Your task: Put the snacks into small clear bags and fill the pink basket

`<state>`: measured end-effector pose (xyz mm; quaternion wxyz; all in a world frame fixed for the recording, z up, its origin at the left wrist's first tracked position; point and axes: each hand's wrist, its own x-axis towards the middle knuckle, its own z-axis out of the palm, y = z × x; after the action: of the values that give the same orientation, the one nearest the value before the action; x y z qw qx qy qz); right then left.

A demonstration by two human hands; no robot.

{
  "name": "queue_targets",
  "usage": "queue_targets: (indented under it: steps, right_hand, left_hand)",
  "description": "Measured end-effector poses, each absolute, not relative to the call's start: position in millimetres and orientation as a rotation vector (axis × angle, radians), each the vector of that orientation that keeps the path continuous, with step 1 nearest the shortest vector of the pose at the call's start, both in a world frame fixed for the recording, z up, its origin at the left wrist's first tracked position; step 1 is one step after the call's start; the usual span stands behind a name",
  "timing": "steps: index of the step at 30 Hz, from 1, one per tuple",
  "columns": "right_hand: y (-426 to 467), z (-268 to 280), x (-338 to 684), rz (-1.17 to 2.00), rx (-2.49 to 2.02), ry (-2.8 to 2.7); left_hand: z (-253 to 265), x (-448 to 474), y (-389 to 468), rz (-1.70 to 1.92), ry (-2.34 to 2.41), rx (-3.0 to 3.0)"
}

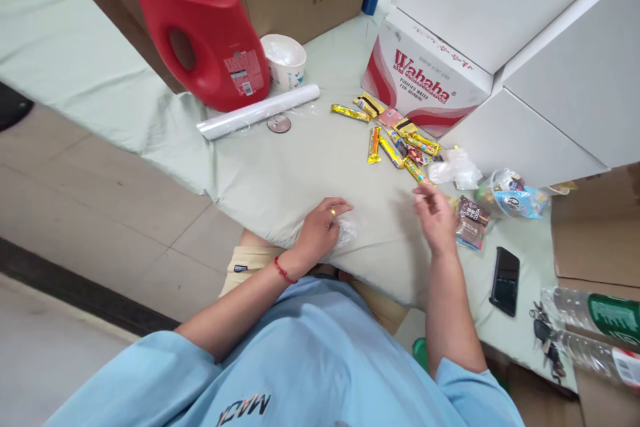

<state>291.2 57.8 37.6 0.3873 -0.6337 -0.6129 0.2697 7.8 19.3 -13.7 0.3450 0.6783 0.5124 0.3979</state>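
Observation:
My left hand (323, 228) rests at the near edge of the cloth-covered table, its fingers curled over a crumpled piece of clear plastic (347, 232). It wears a ring and a red bracelet. My right hand (435, 219) hovers over the table to the right, slightly blurred, fingers loosely bent and apart, with nothing visible in them. Just beyond it lies a pile of yellow-wrapped snack sticks (391, 151) and small packets (369, 105). A brown cocoa packet (470, 223) is beside my right hand, and a crumpled white plastic bag (457, 168) lies behind it.
A red detergent jug (205, 33), a paper cup (286, 60), a white roll (260, 111) and a round disc (279, 123) stand or lie at the back left. The Wahaha box (425, 80) is behind the snacks. On the right are a phone (506, 280), keys (545, 333) and bottles (575, 307).

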Motion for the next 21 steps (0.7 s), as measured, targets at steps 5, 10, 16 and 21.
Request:
queue_targets:
  steps: [5,10,16,21]
  right_hand:
    - [42,8,225,1.209,-1.379,-1.574]
    - [48,-2,230,1.313,-1.409,-1.068]
    - [44,-5,240,1.435,-1.361,-0.984]
    - [41,-4,242,1.453,-1.323,-0.963]
  left_hand:
    - [-6,13,22,1.072,1.259,1.753]
    - [-11,9,28,1.206,1.430,1.210]
    - [-11,15,35,1.274,1.215,0.689]
    - [-1,10,34,1.211,0.945,0.546]
